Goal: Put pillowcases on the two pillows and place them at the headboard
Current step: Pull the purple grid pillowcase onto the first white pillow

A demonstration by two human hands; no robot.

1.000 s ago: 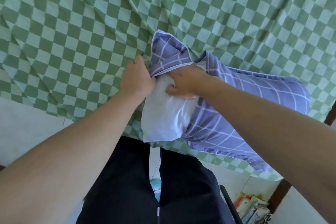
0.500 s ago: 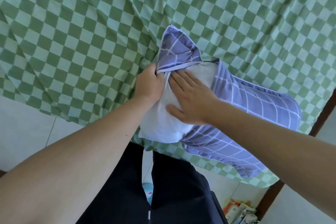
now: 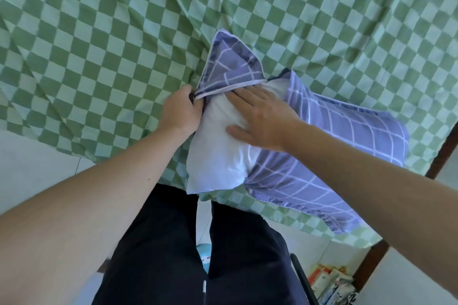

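A white pillow (image 3: 218, 156) lies at the bed's near edge, its far part inside a purple pillowcase with a white grid (image 3: 334, 146). The near end of the pillow sticks out bare. My left hand (image 3: 182, 112) grips the white-piped hem of the pillowcase opening at the pillow's left side. My right hand (image 3: 262, 119) lies flat on the white pillow with straight fingers, fingertips just under the raised hem flap (image 3: 230, 69). No second pillow is in view.
A green and white checkered sheet (image 3: 124, 44) covers the bed. A dark wooden bed frame (image 3: 443, 148) runs down the right. On the floor lie a stack of magazines (image 3: 332, 285) and a light blue object (image 3: 204, 255) between my dark trouser legs.
My right hand has opened from a curled hold to lying flat on the pillow. The pillowcase flap stands higher, and my left hand has shifted a little along the hem.
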